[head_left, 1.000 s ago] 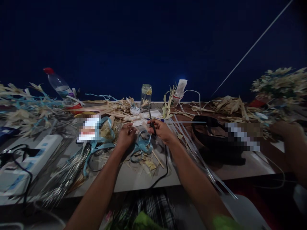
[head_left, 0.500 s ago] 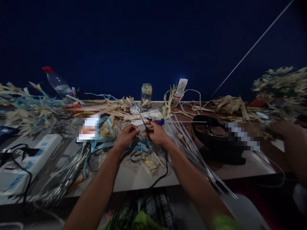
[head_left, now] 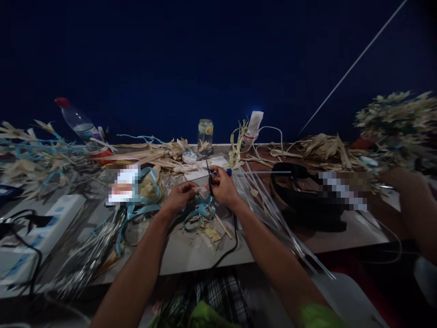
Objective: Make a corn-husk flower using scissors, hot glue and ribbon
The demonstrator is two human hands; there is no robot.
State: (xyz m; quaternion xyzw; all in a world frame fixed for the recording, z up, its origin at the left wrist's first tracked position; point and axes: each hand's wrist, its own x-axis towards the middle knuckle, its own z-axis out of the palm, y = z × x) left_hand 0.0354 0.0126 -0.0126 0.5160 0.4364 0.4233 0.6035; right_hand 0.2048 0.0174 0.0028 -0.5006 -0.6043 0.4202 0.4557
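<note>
My right hand (head_left: 223, 187) is closed around dark-handled scissors (head_left: 210, 183), whose thin blades point away from me toward the wall. Just to its left, my left hand (head_left: 178, 198) pinches a small pale piece of what looks like dried corn husk (head_left: 201, 189). The piece reaches across toward the scissors; whether they touch is too small to tell. Below both hands lies a loop of light blue ribbon (head_left: 204, 210) among husk scraps (head_left: 212, 234). More of the ribbon curls around a tan bundle (head_left: 149, 187) left of my left hand.
Dried husks (head_left: 160, 159), a glass jar (head_left: 205, 134) and a tilted bottle (head_left: 77, 119) stand toward the wall. A power strip (head_left: 64, 218) and wires (head_left: 92, 250) lie left. Clear strips (head_left: 273, 209) and a black strap-like object (head_left: 303, 196) lie right, near another person's hand (head_left: 403, 187).
The scissors have turned more upright in my right hand. A pale piece now shows between my left fingers and the scissors. The whole view has shifted slightly.
</note>
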